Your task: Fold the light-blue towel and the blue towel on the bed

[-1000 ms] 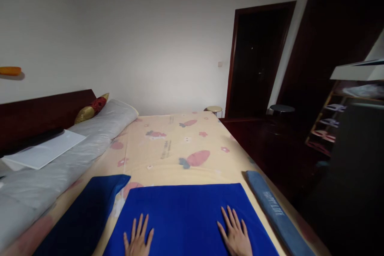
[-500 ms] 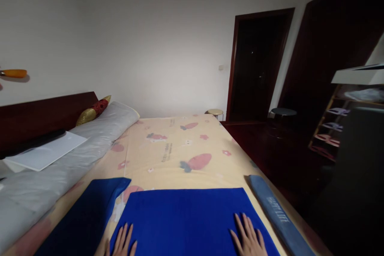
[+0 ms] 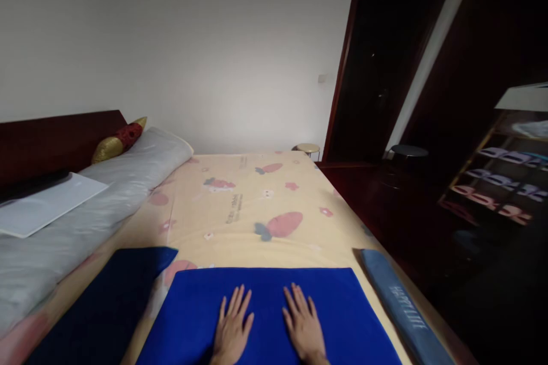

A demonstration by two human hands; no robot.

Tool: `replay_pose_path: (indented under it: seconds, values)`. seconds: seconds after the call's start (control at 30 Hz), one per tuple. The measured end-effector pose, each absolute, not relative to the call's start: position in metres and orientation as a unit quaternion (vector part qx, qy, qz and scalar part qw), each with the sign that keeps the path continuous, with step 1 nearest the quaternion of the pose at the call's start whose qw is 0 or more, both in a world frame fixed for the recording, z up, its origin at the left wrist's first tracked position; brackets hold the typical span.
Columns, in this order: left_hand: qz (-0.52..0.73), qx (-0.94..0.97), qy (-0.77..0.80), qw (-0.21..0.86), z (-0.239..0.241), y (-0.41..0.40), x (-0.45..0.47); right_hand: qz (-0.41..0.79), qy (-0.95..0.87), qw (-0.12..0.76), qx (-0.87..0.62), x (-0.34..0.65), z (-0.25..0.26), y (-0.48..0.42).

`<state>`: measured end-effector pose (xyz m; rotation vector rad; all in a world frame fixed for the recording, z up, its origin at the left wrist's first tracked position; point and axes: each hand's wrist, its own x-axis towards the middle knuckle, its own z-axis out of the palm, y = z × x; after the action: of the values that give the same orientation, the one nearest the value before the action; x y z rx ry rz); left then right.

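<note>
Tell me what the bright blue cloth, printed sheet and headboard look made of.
Bright blue cloth: likely fabric, matte; even colour, no shine.
Printed sheet: thin, dull fabric, possibly cotton, judging by its soft creases.
Headboard: probably wood or veneer, smooth, going by its dark reddish colour and straight edge.

Blue cloth (image 3: 266, 325) cut off below

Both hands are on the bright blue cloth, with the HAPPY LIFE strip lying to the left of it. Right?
Wrong side: the HAPPY LIFE strip lies to the right of the bright blue cloth, per the head view. The left hand and right hand are both on the cloth, as you said.
</note>
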<state>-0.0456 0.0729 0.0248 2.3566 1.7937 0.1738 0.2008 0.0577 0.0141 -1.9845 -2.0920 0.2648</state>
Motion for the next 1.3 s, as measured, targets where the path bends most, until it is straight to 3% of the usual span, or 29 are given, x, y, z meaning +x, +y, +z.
replay_pose_path:
  seconds: [0.2,0.33,0.47,0.67,0.8,1.13,1.3]
  values:
    - [0.009,0.642,0.767,0.008,0.026,0.077,-0.182,-0.019,-0.604,0.069,-0.794,0.349,-0.010,0.046]
    - [-0.015,0.628,0.777,-0.026,0.022,0.075,-0.216,-0.044,-0.602,0.067,-0.794,0.375,-0.022,0.038]
    - [0.013,0.668,0.744,-0.034,0.030,0.076,-0.177,-0.056,-0.615,0.111,-0.779,0.322,-0.005,0.047]
    - [0.095,0.807,0.581,0.042,0.037,0.091,-0.045,0.072,-0.760,0.163,-0.624,0.163,0.024,0.076]
    - [0.079,0.814,0.571,0.068,0.026,0.109,-0.011,0.107,-0.769,0.167,-0.607,0.123,0.017,0.093]
    - [0.035,0.631,0.775,-0.035,0.029,0.128,-0.203,-0.003,-0.611,0.064,-0.789,0.334,0.000,0.095]
    - [0.036,0.624,0.779,-0.051,0.024,0.127,-0.228,-0.036,-0.590,0.057,-0.804,0.373,-0.014,0.085]
